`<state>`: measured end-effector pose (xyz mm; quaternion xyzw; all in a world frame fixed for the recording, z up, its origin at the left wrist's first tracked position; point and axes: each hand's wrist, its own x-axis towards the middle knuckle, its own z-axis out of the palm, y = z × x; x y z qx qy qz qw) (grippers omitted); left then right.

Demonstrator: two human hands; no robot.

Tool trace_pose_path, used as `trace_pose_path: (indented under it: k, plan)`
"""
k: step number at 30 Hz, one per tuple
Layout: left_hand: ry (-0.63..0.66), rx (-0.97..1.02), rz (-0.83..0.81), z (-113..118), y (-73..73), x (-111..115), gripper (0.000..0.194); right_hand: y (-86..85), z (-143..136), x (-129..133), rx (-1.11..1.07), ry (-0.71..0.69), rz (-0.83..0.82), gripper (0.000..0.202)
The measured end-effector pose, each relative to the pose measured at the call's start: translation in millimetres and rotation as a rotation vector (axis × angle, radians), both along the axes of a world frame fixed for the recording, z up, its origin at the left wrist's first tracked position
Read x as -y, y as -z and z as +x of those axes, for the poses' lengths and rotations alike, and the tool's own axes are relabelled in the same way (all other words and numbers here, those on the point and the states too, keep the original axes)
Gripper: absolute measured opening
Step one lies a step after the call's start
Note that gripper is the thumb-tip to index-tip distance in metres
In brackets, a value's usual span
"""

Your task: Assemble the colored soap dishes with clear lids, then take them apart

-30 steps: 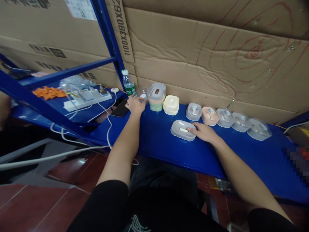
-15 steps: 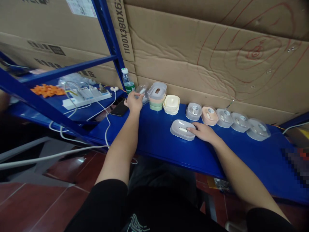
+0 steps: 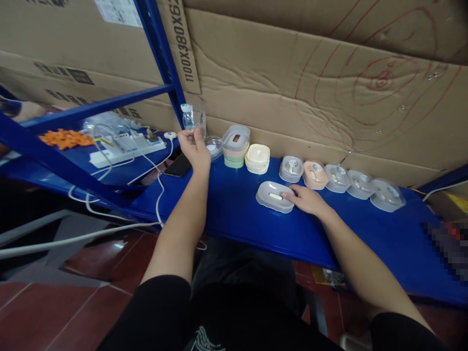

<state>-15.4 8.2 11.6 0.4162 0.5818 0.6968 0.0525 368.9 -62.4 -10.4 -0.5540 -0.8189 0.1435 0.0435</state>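
My left hand (image 3: 195,151) pinches a clear plastic cover (image 3: 200,116), raised upright in front of the water bottle (image 3: 186,111). Below it on the table, more clear covers (image 3: 215,152) lie beside a stack of grey, peach and green trays (image 3: 234,142). A pile of cream trays (image 3: 258,158) sits just right of that stack. My right hand (image 3: 307,200) grips the right end of a shallow grey tray (image 3: 266,189) resting on the table, thumb over its rim. In the middle of that tray is a small white oblong piece (image 3: 275,196).
Along the back stands a row of lidded boxes, grey ones (image 3: 291,169) and a peach one (image 3: 315,175). A phone (image 3: 178,166), white cables and a power strip (image 3: 126,148) are at left, near a blue frame post (image 3: 159,46). Cardboard (image 3: 256,92) walls the back.
My left hand has lifted a clear cover up and slightly left from the covers by the stack. My right hand stays on the grey tray.
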Motion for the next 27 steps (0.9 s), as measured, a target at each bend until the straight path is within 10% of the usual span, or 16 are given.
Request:
trace_pose_path:
  k: [5, 13, 27]
  plan:
    - [0.343, 0.279, 0.266, 28.9, -10.1, -1.1, 0.05, -2.6, 1.3, 1.1, -0.128, 0.109, 0.125, 0.065]
    - [1.111, 0.147, -0.326, 119.5, 18.1, 33.5, 0.048, -12.0, 3.3, 9.9, -0.266, -0.149, 0.497, 0.113]
    - [0.881, -0.699, -0.332, 117.9, 24.0, 44.9, 0.045, -17.8, 12.6, 10.7, -0.193, -0.23, 0.266, 0.102]
